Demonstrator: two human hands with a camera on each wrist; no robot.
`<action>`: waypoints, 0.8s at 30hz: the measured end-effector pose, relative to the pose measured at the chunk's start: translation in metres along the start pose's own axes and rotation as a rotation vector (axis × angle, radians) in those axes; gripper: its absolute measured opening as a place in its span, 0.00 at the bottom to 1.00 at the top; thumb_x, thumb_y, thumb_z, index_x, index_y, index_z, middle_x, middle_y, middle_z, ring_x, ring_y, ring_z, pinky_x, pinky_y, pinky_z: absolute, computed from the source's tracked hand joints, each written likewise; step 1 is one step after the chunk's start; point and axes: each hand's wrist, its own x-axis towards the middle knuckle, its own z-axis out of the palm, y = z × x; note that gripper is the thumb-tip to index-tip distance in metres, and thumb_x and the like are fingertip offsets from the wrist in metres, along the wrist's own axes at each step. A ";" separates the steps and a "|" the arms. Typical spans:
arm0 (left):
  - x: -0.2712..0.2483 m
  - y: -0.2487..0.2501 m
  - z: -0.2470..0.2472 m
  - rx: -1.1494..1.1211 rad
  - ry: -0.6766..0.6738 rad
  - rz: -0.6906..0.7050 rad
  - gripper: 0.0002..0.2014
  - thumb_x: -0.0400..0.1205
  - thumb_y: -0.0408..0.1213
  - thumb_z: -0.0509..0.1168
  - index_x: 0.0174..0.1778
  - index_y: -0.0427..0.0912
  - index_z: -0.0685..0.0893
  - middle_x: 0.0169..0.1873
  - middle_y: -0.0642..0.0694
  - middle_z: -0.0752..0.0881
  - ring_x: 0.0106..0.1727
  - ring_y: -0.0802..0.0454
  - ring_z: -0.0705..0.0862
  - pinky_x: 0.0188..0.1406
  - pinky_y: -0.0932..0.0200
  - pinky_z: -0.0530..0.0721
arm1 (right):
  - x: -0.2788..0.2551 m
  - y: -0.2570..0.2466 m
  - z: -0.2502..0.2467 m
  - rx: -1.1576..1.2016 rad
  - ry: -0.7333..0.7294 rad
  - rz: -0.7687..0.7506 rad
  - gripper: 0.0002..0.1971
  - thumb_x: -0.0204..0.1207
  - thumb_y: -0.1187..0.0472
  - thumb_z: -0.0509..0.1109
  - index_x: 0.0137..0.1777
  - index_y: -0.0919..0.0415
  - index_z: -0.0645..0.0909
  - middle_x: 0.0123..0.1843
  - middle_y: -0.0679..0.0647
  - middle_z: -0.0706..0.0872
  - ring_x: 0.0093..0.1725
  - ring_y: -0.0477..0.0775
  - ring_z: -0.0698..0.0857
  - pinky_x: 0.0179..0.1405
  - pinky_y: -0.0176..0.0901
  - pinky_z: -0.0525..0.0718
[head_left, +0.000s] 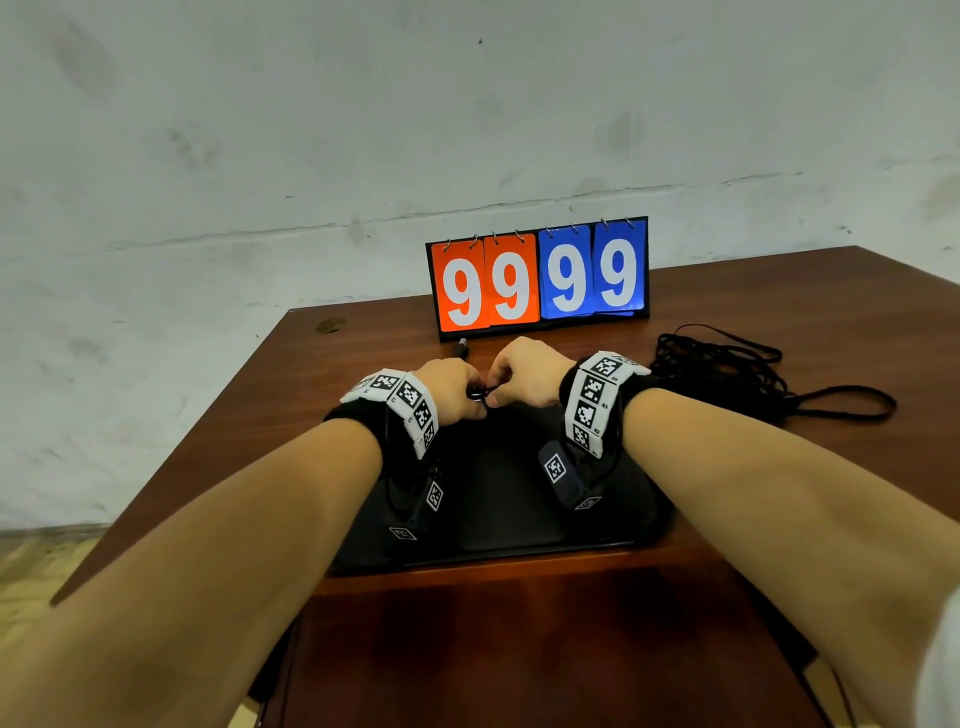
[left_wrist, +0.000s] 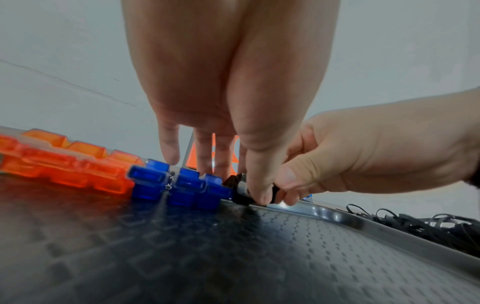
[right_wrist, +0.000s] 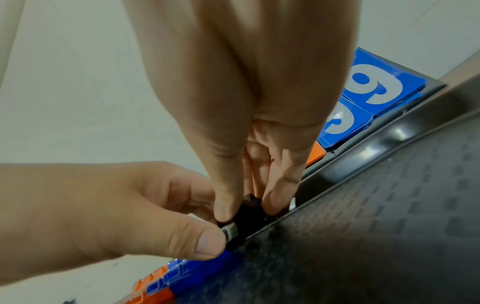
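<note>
A small black and silver piece sits at the far edge of a black dotted mat. My left hand and right hand meet over it. In the left wrist view my left hand has its thumb pressed on the piece, and my right hand pinches its other end. In the right wrist view my right hand pinches the piece between thumb and finger, beside the left hand. Blue clear blocks join onto the piece, with orange clear blocks beyond them.
A flip scoreboard reading 9999 stands behind the hands on the brown wooden table. A tangled black cord lies to the right. A small dark plug lies just before the scoreboard. A pale wall rises behind.
</note>
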 end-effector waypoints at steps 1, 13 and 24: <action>-0.001 0.000 0.000 0.005 -0.003 -0.005 0.20 0.77 0.48 0.73 0.65 0.48 0.85 0.55 0.48 0.88 0.55 0.48 0.86 0.61 0.46 0.84 | -0.001 -0.001 -0.001 -0.009 -0.017 -0.003 0.13 0.72 0.55 0.79 0.54 0.58 0.90 0.51 0.51 0.90 0.51 0.51 0.86 0.54 0.43 0.84; -0.002 0.002 0.000 0.056 -0.012 -0.025 0.24 0.79 0.46 0.72 0.71 0.46 0.82 0.61 0.46 0.86 0.59 0.47 0.85 0.62 0.48 0.85 | -0.003 -0.006 -0.004 -0.074 -0.086 0.007 0.16 0.70 0.61 0.81 0.58 0.58 0.88 0.56 0.53 0.89 0.55 0.54 0.86 0.57 0.44 0.84; -0.009 0.002 -0.002 0.025 0.020 -0.056 0.21 0.76 0.46 0.75 0.64 0.45 0.85 0.55 0.47 0.87 0.55 0.47 0.86 0.61 0.46 0.84 | -0.001 -0.015 -0.002 -0.067 -0.083 -0.007 0.17 0.69 0.62 0.82 0.57 0.57 0.87 0.57 0.52 0.88 0.56 0.53 0.85 0.52 0.41 0.81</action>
